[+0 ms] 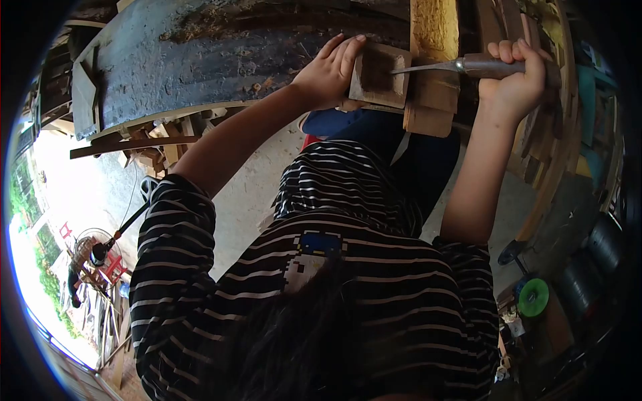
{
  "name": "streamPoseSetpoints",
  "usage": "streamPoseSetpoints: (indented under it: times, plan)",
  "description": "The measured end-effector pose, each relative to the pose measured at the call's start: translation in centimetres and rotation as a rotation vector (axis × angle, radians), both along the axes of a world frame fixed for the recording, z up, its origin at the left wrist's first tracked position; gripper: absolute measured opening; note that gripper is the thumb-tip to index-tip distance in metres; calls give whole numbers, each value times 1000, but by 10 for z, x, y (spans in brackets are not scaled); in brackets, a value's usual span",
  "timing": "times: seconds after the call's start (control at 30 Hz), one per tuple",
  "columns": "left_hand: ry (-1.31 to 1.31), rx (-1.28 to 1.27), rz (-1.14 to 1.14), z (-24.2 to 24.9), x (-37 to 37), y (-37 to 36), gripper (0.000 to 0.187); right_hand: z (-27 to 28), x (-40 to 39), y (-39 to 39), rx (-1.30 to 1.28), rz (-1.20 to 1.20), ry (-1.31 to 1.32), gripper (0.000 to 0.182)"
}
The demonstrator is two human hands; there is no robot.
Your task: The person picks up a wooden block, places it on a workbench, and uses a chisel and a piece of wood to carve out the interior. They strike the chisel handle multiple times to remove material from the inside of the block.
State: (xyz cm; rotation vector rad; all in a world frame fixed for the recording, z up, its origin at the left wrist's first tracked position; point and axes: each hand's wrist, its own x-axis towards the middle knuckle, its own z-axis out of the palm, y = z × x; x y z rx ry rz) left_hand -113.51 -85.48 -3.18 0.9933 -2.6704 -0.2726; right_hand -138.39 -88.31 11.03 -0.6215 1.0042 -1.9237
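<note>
My left hand [329, 75] is closed on the left side of a small square wooden block [380, 95] with a hollow in its top, at the edge of a dark workbench [194, 60]. Wrapped round the wooden handle of a chisel [491, 65] are the fingers of my right hand [518, 77]. The chisel's thin metal blade points left, and its tip is inside the block's hollow. Flat wooden pieces [431, 107] lie just right of the block, below a yellow-lined wooden piece [435, 30].
Stacked boards [545, 144] stand at the right. Wood offcuts [157, 155] lie under the bench at the left. A fan [97, 250] is at the lower left, and a green round object [533, 297] at the lower right.
</note>
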Motion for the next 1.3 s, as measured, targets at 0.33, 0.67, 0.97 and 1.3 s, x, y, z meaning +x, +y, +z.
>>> streamPoseSetpoints:
  times: [0.33, 0.67, 0.97, 1.3]
  plan:
    - [-57, 11, 9, 7, -3, 3, 122, 5, 19, 26, -64, -236, 60, 19]
    - [-71, -44, 67, 0, -10, 8, 119, -16, -10, 61, 6, -440, -191, 17]
    - [-72, -69, 68, -2, -10, 6, 121, 15, 3, 85, -251, -365, -1, 17]
    - [-116, 53, 48, 6, -9, 6, 120, -7, -2, 35, -150, -148, -1, 18]
